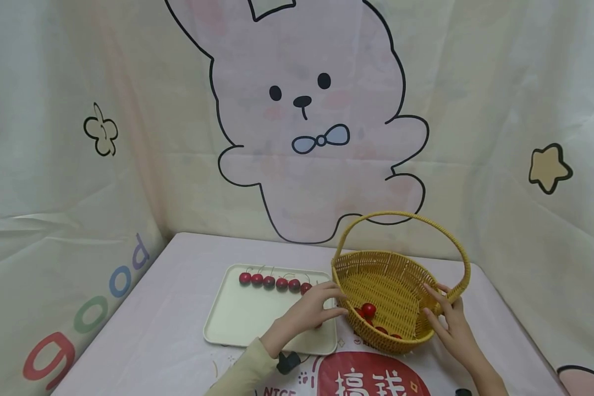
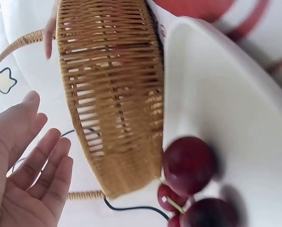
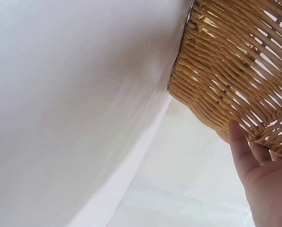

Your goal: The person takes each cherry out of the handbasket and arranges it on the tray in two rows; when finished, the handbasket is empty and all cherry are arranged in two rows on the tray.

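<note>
A yellow-brown wicker basket [image 1: 391, 286] with a tall arched handle stands on the right of the table, several red cherries [image 1: 368, 310] along its near left side. My right hand [image 1: 452, 330] holds the basket's right rim beside the handle's foot. In the right wrist view, its fingers [image 3: 242, 151] meet the woven wall. My left hand [image 1: 309, 312] reaches over the right part of a cream tray [image 1: 257, 319], fingertips near the basket's left rim. Nothing shows between its fingers in the left wrist view. Dark red cherries [image 1: 269, 282] with stems line the tray's far side; the left hand partly hides the row's right end.
The white tablecloth [image 1: 148, 308] bears a red printed patch [image 1: 371, 374] at the front. A black object [image 1: 289, 363] lies by the tray's near edge, beside the left sleeve. Printed curtains [image 1: 515, 231] close off the back and sides.
</note>
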Demonstrator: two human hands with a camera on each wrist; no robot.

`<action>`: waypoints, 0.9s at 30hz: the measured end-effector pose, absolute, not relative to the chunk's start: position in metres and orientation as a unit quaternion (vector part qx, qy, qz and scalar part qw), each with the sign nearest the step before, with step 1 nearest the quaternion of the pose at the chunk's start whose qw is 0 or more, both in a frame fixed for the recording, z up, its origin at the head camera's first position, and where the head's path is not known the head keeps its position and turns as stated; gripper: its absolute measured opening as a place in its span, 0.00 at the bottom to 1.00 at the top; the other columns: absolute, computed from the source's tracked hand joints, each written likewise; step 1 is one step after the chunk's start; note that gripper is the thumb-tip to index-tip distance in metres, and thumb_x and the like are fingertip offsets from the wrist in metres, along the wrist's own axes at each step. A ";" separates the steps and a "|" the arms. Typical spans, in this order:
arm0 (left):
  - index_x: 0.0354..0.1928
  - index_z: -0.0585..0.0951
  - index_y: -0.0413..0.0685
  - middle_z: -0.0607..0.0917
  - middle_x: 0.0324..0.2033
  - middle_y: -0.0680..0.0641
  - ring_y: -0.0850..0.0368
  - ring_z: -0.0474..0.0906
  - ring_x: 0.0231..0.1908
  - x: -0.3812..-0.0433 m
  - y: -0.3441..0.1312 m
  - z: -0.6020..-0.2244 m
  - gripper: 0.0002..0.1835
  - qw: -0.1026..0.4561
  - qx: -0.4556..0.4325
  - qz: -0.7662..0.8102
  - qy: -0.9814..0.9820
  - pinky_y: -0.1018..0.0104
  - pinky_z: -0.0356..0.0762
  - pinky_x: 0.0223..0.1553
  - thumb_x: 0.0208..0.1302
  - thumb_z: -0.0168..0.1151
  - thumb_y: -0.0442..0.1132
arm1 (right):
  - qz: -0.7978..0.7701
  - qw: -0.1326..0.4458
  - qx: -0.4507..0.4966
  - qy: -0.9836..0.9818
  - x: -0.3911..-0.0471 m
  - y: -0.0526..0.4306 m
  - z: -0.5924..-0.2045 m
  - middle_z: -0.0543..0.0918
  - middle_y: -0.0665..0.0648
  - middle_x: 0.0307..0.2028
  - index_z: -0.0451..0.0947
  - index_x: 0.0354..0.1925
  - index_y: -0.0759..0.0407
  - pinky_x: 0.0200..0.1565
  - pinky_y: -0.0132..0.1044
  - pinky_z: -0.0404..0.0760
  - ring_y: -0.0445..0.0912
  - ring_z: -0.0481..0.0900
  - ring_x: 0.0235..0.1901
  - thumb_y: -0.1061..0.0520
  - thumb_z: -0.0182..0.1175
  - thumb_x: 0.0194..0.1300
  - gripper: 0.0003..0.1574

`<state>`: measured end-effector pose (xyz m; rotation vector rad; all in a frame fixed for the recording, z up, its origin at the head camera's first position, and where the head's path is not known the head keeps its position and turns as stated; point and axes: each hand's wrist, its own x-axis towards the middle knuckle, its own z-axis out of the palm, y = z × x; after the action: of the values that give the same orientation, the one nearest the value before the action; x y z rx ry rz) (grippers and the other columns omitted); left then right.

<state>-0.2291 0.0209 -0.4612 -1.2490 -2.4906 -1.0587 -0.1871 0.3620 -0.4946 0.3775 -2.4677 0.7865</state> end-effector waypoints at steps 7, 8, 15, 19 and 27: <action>0.49 0.81 0.51 0.80 0.45 0.55 0.66 0.75 0.47 -0.233 0.048 -0.454 0.15 0.043 -0.438 -0.357 -0.824 0.77 0.71 0.49 0.63 0.58 0.47 | 0.286 0.258 0.139 -0.912 -0.187 0.363 -0.494 0.56 0.68 0.61 0.63 0.66 0.54 0.36 0.30 0.71 0.35 0.56 0.49 0.66 0.60 0.59 0.37; 0.50 0.81 0.51 0.80 0.45 0.54 0.66 0.74 0.47 -0.234 0.053 -0.453 0.15 0.029 -0.437 -0.359 -0.824 0.76 0.72 0.48 0.63 0.58 0.47 | 0.286 0.259 0.140 -0.912 -0.187 0.363 -0.494 0.56 0.68 0.61 0.63 0.65 0.54 0.36 0.29 0.71 0.34 0.56 0.49 0.66 0.60 0.59 0.37; 0.49 0.82 0.51 0.81 0.43 0.54 0.68 0.74 0.42 -0.241 0.085 -0.447 0.15 0.001 -0.458 -0.307 -0.834 0.82 0.69 0.42 0.60 0.62 0.45 | 0.289 0.268 0.149 -0.907 -0.188 0.363 -0.496 0.57 0.69 0.60 0.63 0.65 0.54 0.36 0.24 0.69 0.31 0.55 0.49 0.68 0.60 0.58 0.38; 0.48 0.82 0.51 0.81 0.44 0.56 0.69 0.76 0.44 -0.248 0.100 -0.448 0.15 -0.023 -0.476 -0.289 -0.831 0.85 0.68 0.43 0.60 0.62 0.45 | 0.291 0.268 0.150 -0.906 -0.188 0.363 -0.495 0.57 0.69 0.60 0.63 0.65 0.54 0.36 0.23 0.67 0.31 0.54 0.49 0.68 0.60 0.58 0.38; 0.49 0.81 0.53 0.82 0.45 0.61 0.76 0.74 0.45 -0.262 0.126 -0.455 0.16 -0.106 -0.505 -0.284 -0.808 0.84 0.68 0.47 0.59 0.64 0.43 | 0.292 0.267 0.148 -0.906 -0.187 0.362 -0.495 0.56 0.68 0.60 0.63 0.65 0.54 0.37 0.21 0.66 0.30 0.54 0.49 0.67 0.60 0.58 0.37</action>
<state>-0.2616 0.1257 -0.4552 -1.7045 -2.7255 -0.9567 -0.1873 0.3622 -0.4952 0.4002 -2.4462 0.7880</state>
